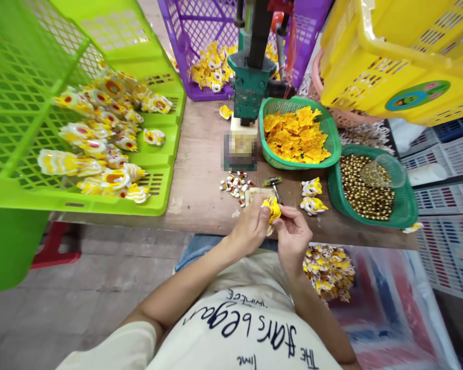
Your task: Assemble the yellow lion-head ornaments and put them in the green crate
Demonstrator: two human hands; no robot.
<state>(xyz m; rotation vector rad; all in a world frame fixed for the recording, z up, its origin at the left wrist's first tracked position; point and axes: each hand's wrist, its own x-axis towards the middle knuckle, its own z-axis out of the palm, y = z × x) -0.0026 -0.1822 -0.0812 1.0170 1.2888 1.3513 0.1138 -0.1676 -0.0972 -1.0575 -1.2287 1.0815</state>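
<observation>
Close to the table's front edge, my left hand and my right hand both grip a small yellow toy figure between thumbs and fingers. Part of the figure is covered by the fingers. Just beyond lies a small hammer, beside a pale block. A scatter of small red and white pieces is to the left of the block. Two yellow and white toy heads rest to the right of my hands.
A green hand press stands ahead. Right of it are a basket of yellow parts and a basket of gold beads. A lime crate holds toy pieces at left; purple and yellow crates stand behind.
</observation>
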